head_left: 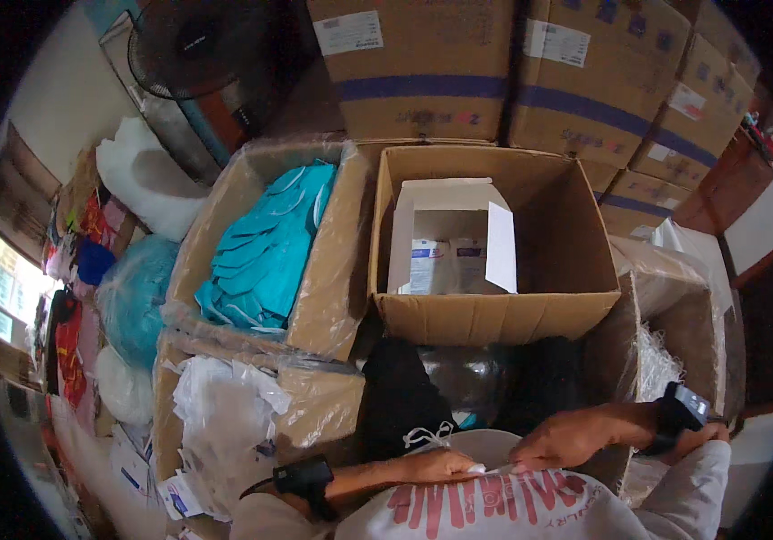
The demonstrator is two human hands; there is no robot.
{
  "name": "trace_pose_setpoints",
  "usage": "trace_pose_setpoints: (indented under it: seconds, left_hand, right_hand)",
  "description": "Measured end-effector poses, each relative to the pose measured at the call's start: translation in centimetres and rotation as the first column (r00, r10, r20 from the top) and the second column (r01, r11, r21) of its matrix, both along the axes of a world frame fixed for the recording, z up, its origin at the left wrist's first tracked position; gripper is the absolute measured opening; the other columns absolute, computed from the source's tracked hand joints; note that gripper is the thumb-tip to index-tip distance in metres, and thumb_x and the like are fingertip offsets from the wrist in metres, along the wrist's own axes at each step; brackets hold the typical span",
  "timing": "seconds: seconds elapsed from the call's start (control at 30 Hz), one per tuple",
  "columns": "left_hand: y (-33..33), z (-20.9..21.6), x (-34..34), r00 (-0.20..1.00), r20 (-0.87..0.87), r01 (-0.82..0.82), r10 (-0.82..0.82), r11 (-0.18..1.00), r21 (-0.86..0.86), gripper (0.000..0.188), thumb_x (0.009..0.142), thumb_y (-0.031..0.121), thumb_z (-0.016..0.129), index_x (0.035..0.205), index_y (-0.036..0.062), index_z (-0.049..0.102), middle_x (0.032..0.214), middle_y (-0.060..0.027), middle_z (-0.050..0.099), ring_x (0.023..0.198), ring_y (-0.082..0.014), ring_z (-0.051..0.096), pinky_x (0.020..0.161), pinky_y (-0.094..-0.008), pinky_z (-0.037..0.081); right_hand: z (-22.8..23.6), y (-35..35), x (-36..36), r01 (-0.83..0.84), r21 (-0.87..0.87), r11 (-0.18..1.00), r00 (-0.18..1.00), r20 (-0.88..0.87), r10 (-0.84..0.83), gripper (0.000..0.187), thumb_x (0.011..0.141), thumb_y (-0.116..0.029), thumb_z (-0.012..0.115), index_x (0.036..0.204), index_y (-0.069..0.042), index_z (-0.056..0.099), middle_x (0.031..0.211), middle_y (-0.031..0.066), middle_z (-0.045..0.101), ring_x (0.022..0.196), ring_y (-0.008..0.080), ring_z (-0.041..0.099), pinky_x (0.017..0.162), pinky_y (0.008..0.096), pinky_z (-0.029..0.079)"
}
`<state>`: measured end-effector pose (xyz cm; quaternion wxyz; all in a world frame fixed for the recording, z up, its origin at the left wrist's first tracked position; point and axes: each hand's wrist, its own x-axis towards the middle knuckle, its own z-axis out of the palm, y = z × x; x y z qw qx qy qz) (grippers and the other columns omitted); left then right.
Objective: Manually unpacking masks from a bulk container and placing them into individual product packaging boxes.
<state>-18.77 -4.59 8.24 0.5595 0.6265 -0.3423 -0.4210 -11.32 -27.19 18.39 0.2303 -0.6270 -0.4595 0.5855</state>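
Observation:
Close to my body, at the hem of the white sweatshirt (458, 504), my left hand (440, 465) is closed, with a small white bit showing at its fingertips. What that bit belongs to I cannot make out. Just to its right, my right hand (566, 439) has its fingers curled together, and whatever they grip is hidden. In front of my legs stands an open cardboard box (494, 315). Inside it is an open white carton (454, 193) holding packets in printed white wrapping (429, 263). Left of that, a plastic-lined box (337, 297) holds stacked teal face masks (265, 247).
A lower left box (323, 405) contains white pieces (224, 396). Strings of white elastic (659, 364) fill a box on the right. Tall sealed cartons (422, 72) line the back beside a fan (193, 40). Stuffed plastic bags (139, 292) lie at the left.

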Motion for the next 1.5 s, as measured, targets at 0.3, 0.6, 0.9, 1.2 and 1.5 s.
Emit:
trace_pose_setpoints:
  seconds: [0.3, 0.6, 0.9, 1.2, 1.5]
  left_hand:
    - [-1.1, -0.6, 0.1, 0.975, 0.15, 0.161, -0.161, 0.987, 0.014, 0.018, 0.085, 0.017, 0.048, 0.092, 0.002, 0.052, 0.085, -0.0141, 0.056, 0.087, -0.0293, 0.055, 0.075, -0.0374, 0.042]
    - [-1.5, -0.8, -0.3, 0.923, 0.308, 0.211, -0.232, 0.972, 0.1, 0.018, 0.087, 0.019, 0.044, 0.092, 0.0035, 0.053, 0.088, -0.0157, 0.055, 0.088, -0.0283, 0.056, 0.078, -0.0367, 0.042]
    - [2.2, 3.4, 4.5, 0.693, 0.054, -0.72, 0.718, 0.693, 0.033, 0.021, 0.089, 0.022, 0.046, 0.08, 0.0055, 0.055, 0.074, -0.0006, 0.052, 0.071, -0.0096, 0.049, 0.065, -0.0253, 0.041]
    - [2.1, 11.9, 12.3, 0.43, -0.55, -0.89, 0.716, 0.439, -0.124, 0.035, 0.09, 0.04, 0.041, 0.071, 0.0119, 0.047, 0.063, 0.0013, 0.044, 0.056, -0.0067, 0.046, 0.048, -0.019, 0.035]
    - [3.1, 12.6, 14.5, 0.271, -0.631, -0.962, 0.727, 0.175, -0.212, 0.027, 0.089, 0.036, 0.044, 0.073, 0.0143, 0.045, 0.062, 0.0016, 0.042, 0.055, -0.0106, 0.046, 0.049, -0.0242, 0.038]
  right_hand:
    - [1.6, -4.6, -1.0, 0.161, -0.045, 0.986, 0.961, -0.22, -0.167, 0.041, 0.094, -0.036, 0.028, 0.096, 0.0, 0.048, 0.084, 0.0166, 0.055, 0.078, 0.027, 0.052, 0.072, 0.036, 0.041]
    - [2.2, -6.8, -0.6, 0.078, -0.173, 0.982, 0.961, -0.25, -0.121, 0.046, 0.093, -0.039, 0.028, 0.11, -0.001, 0.047, 0.104, 0.0157, 0.055, 0.101, 0.0251, 0.05, 0.086, 0.0378, 0.038]
    - [3.5, -12.8, 4.3, 0.891, -0.171, 0.42, 0.38, -0.225, -0.897, 0.023, 0.09, -0.028, 0.045, 0.09, -0.006, 0.051, 0.084, 0.0026, 0.054, 0.067, 0.0116, 0.055, 0.057, 0.0266, 0.047]
    - [-5.8, 0.1, 8.1, 0.996, 0.073, 0.05, 0.084, -0.622, -0.778, 0.039, 0.09, -0.044, 0.039, 0.087, -0.009, 0.057, 0.071, -0.0037, 0.047, 0.058, 0.0053, 0.04, 0.048, 0.0184, 0.032]
    - [-7.4, 5.3, 2.9, 0.815, -0.105, 0.57, 0.132, -0.924, -0.359, 0.062, 0.087, -0.057, 0.026, 0.1, -0.004, 0.055, 0.088, 0.0014, 0.054, 0.076, 0.0076, 0.049, 0.055, 0.0175, 0.037]
